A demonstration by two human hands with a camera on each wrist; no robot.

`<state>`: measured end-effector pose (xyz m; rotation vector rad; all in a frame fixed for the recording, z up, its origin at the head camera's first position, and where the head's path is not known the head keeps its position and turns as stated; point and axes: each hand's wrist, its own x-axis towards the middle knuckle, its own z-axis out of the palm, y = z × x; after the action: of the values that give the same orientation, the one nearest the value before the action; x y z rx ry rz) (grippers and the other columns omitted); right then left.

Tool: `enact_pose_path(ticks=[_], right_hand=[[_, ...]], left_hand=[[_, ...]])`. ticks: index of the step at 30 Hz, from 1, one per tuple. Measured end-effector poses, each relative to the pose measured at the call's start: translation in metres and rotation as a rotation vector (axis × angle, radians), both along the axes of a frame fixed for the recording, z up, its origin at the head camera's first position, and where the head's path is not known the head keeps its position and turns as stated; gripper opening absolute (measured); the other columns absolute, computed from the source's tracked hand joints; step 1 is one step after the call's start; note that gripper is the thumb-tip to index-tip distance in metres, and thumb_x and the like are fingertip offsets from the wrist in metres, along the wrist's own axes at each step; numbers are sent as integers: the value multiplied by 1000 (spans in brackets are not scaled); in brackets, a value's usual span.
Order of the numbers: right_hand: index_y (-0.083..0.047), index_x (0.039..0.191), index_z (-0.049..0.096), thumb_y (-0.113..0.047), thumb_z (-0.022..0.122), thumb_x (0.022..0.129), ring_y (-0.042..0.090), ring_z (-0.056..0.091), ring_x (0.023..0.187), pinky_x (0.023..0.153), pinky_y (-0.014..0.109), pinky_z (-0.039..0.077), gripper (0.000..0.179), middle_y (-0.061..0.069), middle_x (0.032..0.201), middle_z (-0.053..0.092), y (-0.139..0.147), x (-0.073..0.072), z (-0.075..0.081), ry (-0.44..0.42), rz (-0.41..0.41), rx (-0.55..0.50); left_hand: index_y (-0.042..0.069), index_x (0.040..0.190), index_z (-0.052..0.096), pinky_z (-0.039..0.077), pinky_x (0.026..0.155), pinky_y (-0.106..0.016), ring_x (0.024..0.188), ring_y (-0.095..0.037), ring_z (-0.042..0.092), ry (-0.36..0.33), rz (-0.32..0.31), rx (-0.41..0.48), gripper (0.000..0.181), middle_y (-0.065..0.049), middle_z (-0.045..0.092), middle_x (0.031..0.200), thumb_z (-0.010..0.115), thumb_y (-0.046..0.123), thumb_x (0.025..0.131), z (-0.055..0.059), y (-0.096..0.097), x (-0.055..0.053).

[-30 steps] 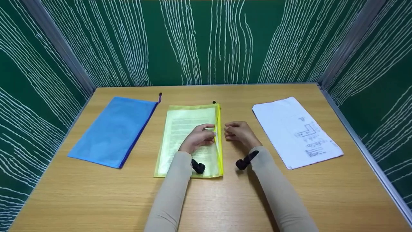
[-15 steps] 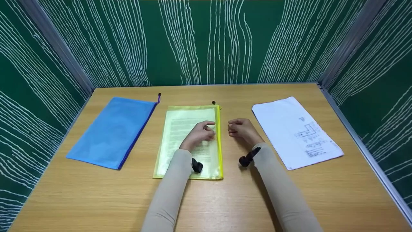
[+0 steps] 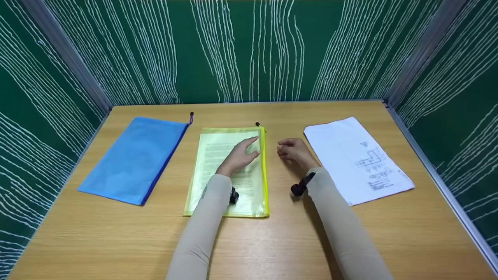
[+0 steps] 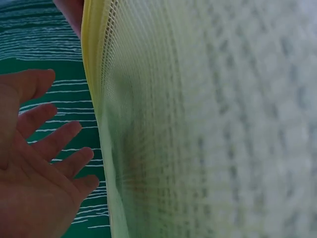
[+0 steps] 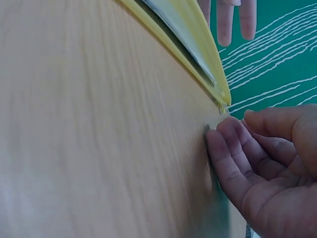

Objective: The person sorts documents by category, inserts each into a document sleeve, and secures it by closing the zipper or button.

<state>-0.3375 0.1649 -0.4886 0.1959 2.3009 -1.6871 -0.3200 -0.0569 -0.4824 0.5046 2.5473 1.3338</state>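
A yellow mesh zipper pouch (image 3: 251, 190) lies in the middle of the table, printed sheets showing through its cover. Along its right side the opening gapes, and white paper edges show inside in the right wrist view. My left hand (image 3: 239, 157) is over the pouch, thumb and fingers spread, holding nothing; the left wrist view shows the fingers apart beside the mesh. To the right of the pouch, my right hand (image 3: 295, 152) is low over the table with fingers loosely bent. In the right wrist view its fingertips (image 5: 225, 130) come close to the pouch's zip corner, nothing between them.
A blue zipper pouch (image 3: 134, 159) with a purple zip lies at the left of the wooden table (image 3: 249, 249). On the right is a stack of white paper (image 3: 334, 147) with a printed drawing. Green walls (image 3: 249, 50) with white lines enclose the back and sides.
My left hand has opened from curled fingers to a spread shape and moved slightly away from me. My right hand has shifted a little right and away. The pouch's right edge now lies flatter.
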Motion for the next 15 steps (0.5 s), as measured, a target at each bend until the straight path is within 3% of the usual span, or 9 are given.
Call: enact_pose_path(ticks=[5, 9, 11, 15], right_hand=[[-5, 128, 57, -18, 57, 96, 17, 64, 94, 71, 22, 53, 35, 13, 119, 62, 2, -5, 1, -7, 4, 40], [-7, 130, 56, -20, 55, 97, 19, 62, 94, 65, 24, 50, 35, 12, 118, 63, 4, -10, 3, -14, 6, 74], [-10, 130, 56, -21, 54, 98, 20, 61, 96, 67, 26, 50, 35, 10, 118, 63, 4, -12, 4, -30, 5, 95], [-11, 132, 55, -20, 54, 98, 23, 58, 104, 88, 33, 51, 35, 9, 120, 60, 4, -18, 8, -48, 0, 139]], left_hand=[[22, 154, 24, 2, 121, -51, 150, -30, 7, 84, 11, -246, 61, -6, 18, 161, 48, 36, 100, 1, -1, -5], [26, 155, 19, -2, 120, -52, 150, -29, 2, 121, 28, -393, 62, -4, 13, 162, 45, 43, 100, 4, 2, -9], [27, 155, 17, -3, 120, -53, 150, -29, 1, 133, 36, -466, 63, -4, 11, 163, 42, 45, 101, 4, 4, -10], [28, 156, 12, -2, 120, -54, 150, -29, -1, 140, 46, -591, 63, -3, 5, 163, 36, 49, 101, 4, 7, -13]])
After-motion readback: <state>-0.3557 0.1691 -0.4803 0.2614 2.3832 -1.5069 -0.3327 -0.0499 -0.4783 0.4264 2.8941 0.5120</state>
